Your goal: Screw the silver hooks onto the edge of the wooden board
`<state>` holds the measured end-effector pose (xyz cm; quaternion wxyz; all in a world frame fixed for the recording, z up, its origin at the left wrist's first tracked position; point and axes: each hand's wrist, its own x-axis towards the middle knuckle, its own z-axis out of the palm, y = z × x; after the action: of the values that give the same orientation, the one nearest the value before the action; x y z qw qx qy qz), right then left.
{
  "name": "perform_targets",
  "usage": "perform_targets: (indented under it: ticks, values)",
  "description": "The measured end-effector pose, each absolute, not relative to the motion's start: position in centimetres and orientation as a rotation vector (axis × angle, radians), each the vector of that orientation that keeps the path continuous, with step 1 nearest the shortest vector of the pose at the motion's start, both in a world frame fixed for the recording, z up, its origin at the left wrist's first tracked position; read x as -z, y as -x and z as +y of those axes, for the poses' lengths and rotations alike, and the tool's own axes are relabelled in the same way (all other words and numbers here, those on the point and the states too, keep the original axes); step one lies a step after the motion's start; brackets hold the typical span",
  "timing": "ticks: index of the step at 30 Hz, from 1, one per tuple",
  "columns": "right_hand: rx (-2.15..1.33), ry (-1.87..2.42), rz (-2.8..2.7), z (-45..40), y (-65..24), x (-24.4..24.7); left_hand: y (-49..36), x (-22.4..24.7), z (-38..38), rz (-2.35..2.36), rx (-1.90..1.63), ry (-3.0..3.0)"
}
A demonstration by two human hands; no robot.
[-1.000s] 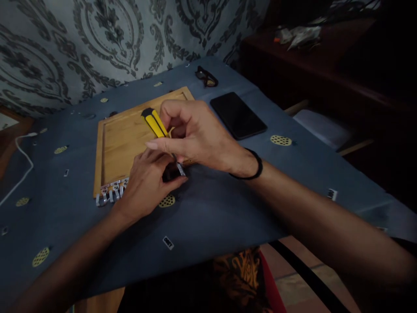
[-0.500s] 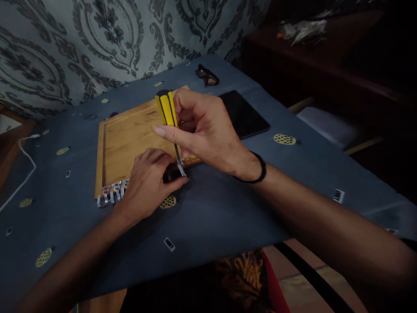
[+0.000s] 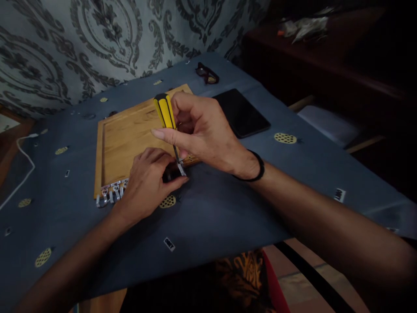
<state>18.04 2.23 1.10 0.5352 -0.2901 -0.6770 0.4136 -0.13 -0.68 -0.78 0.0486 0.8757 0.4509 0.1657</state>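
Note:
My right hand (image 3: 205, 134) is closed around the yellow and black handle of a screwdriver (image 3: 165, 112). Its shaft points down, slightly tilted, and the tip meets a small metal hook (image 3: 181, 168) at the near edge of a framed wooden board (image 3: 130, 143). With thumb and fingers, my left hand (image 3: 150, 182) pinches that same hook. More metal hooks (image 3: 110, 193) line the board's near edge at its left end, partly hidden by my left hand. Any screw under the tip is too small to make out.
Behind my right hand lies a black tablet (image 3: 243, 113), with dark-framed glasses (image 3: 207, 74) farther back. A white cable (image 3: 28, 156) runs along the left side of the blue tablecloth (image 3: 228, 217). A patterned curtain (image 3: 107, 39) hangs behind the table.
The screwdriver handle has tipped a little and sits slightly lower, with my right hand shifting along with it. My left hand keeps its place at the hook.

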Motion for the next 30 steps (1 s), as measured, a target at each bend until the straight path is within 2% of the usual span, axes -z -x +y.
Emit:
perform_targets:
  ticks: [15, 20, 30]
  values:
    - [-0.910, 0.756, -1.736, 1.9, -18.3, -1.3, 0.1, 0.6, -0.7, 1.315, -0.533, -2.607]
    - [-0.934, 0.584, -1.857, 2.3, -19.0, -1.6, 0.1, 0.6, -0.8, 1.355, -0.514, -2.619]
    - [-1.022, 0.595, -1.697, 1.9, -18.6, -1.8, 0.2, 0.3, -0.7, 1.340, -0.518, -2.606]
